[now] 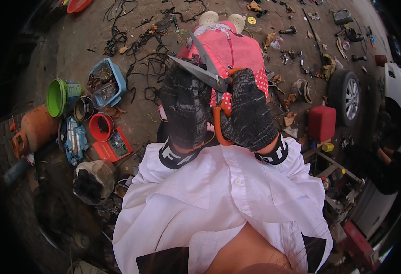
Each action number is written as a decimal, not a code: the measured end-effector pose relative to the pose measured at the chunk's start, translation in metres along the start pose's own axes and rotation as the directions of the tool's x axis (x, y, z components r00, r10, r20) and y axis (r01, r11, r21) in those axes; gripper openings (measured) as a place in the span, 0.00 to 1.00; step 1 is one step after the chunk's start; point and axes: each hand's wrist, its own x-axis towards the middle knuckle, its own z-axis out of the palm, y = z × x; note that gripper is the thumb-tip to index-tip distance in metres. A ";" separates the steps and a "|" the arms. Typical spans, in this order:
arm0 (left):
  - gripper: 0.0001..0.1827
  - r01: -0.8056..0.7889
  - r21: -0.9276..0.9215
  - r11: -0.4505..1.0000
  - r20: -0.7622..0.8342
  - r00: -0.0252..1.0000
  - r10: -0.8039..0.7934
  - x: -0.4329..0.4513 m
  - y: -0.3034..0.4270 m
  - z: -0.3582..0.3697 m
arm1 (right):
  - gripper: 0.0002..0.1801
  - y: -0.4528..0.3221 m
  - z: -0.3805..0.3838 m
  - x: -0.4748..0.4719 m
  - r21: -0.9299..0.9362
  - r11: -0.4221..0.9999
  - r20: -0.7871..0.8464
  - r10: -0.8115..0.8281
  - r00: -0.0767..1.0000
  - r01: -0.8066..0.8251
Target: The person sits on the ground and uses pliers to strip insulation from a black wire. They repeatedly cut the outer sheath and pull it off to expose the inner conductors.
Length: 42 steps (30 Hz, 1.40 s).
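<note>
In front of my chest, my right hand (250, 108), in a dark knitted work glove, grips a pair of scissors (204, 74) by its orange handles. The blades are spread apart and point up and to the left. One blade passes over the fingers of my left hand (185, 106), gloved the same way. Those fingers curl behind the blades, and whether they hold something is hidden. Below both hands, a pink cloth (246, 48) with a printed figure and a polka-dot part covers my lap. Beyond its far edge show pale clogs (208, 17).
Tangled black wires (152, 63) litter the floor ahead. At left are a blue basket (120, 80), a green bucket (56, 97), a red bucket (101, 126) and an orange gas cylinder (40, 126). A car wheel (345, 97), a red container (321, 124) and a person's arm (384, 156) beside a white car (399, 89) appear at right.
</note>
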 end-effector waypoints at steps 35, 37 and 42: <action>0.21 0.702 -0.710 0.045 0.552 0.596 -0.583 0.012 0.016 -0.009 | 0.22 0.025 -0.017 -0.018 0.582 0.628 0.581 0.122 0.804 -0.516; 0.19 0.590 -0.802 0.091 0.475 0.724 -0.499 0.003 0.016 -0.006 | 0.21 0.016 -0.012 -0.015 0.462 0.825 0.430 0.113 0.896 -0.326; 0.22 0.535 -0.763 0.362 0.377 0.823 -0.424 -0.006 -0.002 0.000 | 0.22 -0.002 -0.012 -0.010 0.160 0.987 0.063 -0.046 0.997 0.035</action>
